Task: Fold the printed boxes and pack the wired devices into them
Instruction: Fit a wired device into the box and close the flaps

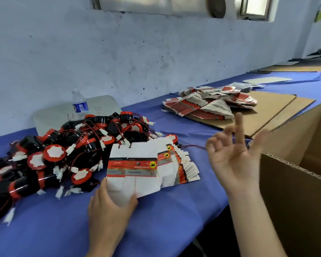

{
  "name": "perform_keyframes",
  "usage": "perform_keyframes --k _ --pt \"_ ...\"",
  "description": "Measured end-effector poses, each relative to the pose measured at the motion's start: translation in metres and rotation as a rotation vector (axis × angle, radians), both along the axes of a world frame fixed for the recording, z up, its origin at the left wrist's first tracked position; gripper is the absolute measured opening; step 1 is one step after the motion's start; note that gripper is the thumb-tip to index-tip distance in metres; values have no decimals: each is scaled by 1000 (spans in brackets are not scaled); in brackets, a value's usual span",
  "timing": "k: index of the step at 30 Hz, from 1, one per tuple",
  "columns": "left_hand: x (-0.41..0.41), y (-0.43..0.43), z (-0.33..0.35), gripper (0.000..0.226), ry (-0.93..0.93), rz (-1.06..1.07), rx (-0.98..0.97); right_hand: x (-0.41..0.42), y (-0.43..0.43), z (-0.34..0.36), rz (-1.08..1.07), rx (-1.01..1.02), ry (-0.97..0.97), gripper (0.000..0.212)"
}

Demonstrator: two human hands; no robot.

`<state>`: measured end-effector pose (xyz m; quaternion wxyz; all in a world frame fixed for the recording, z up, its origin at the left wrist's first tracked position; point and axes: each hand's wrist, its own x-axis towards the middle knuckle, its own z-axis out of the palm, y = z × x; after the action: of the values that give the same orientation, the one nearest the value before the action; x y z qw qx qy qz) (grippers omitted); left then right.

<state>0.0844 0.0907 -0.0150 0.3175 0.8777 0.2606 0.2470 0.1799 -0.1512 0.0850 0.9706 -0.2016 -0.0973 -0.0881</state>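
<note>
While the left hand [111, 203] pinches the near edge of a flat printed box blank [132, 168], thumb on top and fingers under the white flaps, I log the blank as lifted off the front of its fanned stack [182, 169] on the blue counter [44, 229]. My reading: it is held by the bottom flaps so the printed panel faces up and the creases stay free for folding.

Right hand [235, 156] is raised above the counter edge, palm toward the camera, fingers spread and loosely bent, gripping nothing. It sits between the blank and the big corrugated carton [295, 201] at right, probably on its way to help open the blank.

Further left, the wired devices [63, 151] lie in a tangled heap, black and red housings with white connectors on thin leads, touching the far edge of the stack. None is boxed yet in view.

Beyond them stands a water bottle [79, 104] in front of a grey board. Farther right, a second supply of blanks [209, 104] rests on cardboard sheets [271, 104], kept in reserve, I judge.
</note>
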Motion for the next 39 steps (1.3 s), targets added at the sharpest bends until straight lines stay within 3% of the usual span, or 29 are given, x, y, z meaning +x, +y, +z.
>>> perform_keyframes --k 1,2,3,6,8,12,16,23,31,34,39 --pt "-1 0 0 93 -41 -10 -64 -7 10 -15 -114 -384 -141 53" --pt "-2 0 1 90 -83 -20 -111 -11 21 -23 -59 -753 -178 37" --pt "-3 0 1 88 -116 -36 -137 -9 34 -33 -4 -732 -103 33" --pt "-6 -5 0 84 -182 -125 -160 -16 68 -53 210 -968 -165 69" --pt "-9 -10 -1 83 -220 -200 -133 -27 80 -60 359 -988 -231 90" --pt "-14 -13 1 79 -244 -359 -173 -31 89 -63 537 -769 -258 125" --pt "-15 -13 4 75 -246 -466 -248 -39 88 -56 624 -726 -257 138" --pt "-15 -8 0 63 -266 -524 -364 -35 86 -60 478 -754 -234 115" --pt "-6 -10 -1 83 -177 -295 -309 -31 90 -77 456 -895 -214 92" --pt "-8 -10 0 61 -174 -310 -294 -31 96 -82 494 -864 -196 94" --pt "-14 -17 1 12 -327 -273 -338 -32 99 -85 477 -861 -93 69"
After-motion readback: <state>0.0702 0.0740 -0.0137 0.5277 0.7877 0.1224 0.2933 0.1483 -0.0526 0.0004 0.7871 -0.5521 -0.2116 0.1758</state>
